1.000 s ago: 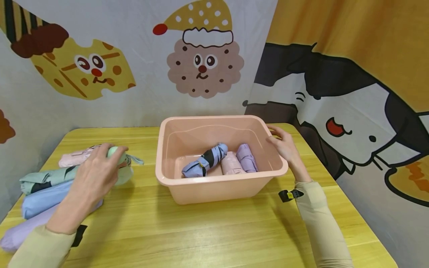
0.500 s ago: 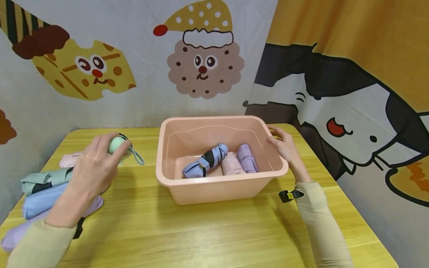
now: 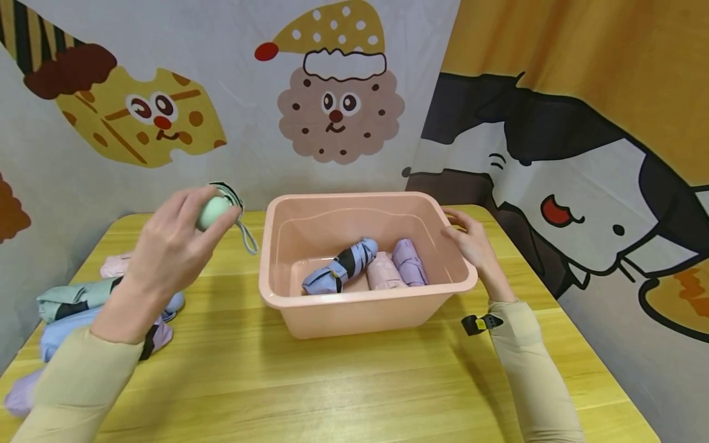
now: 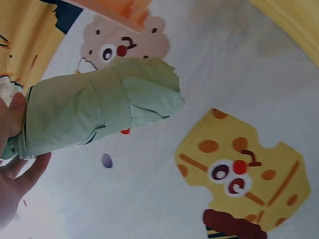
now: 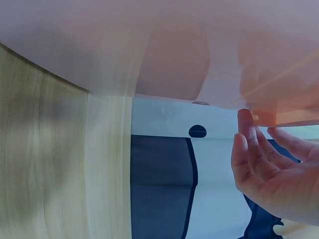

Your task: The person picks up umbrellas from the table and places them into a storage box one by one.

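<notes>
A light green folded umbrella (image 4: 99, 107) is raised off the table in my left hand (image 3: 177, 240). My fingers and thumb grip it at its round green handle end (image 3: 213, 212), where a wrist strap (image 3: 247, 237) dangles. In the left wrist view its wrapped cloth stretches away from the fingers. My right hand (image 3: 471, 243) touches the right rim of a pink plastic bin (image 3: 354, 317), fingers relaxed; the right wrist view has the fingertips against the rim from below. Inside the bin lie a blue umbrella (image 3: 362, 249), a pink one (image 3: 383, 272) and a purple one (image 3: 408, 261).
Several folded umbrellas lie on the wooden table (image 3: 332, 387) at the left: pink (image 3: 114, 266), green (image 3: 77, 298), blue (image 3: 63, 335) and purple (image 3: 24, 391). My left forearm partly covers them. A printed cloth (image 3: 238, 123) hangs behind the table.
My left hand has lifted the green umbrella from beside the row, up and to the right towards the bin. The right hand and the bin have stayed in place.
</notes>
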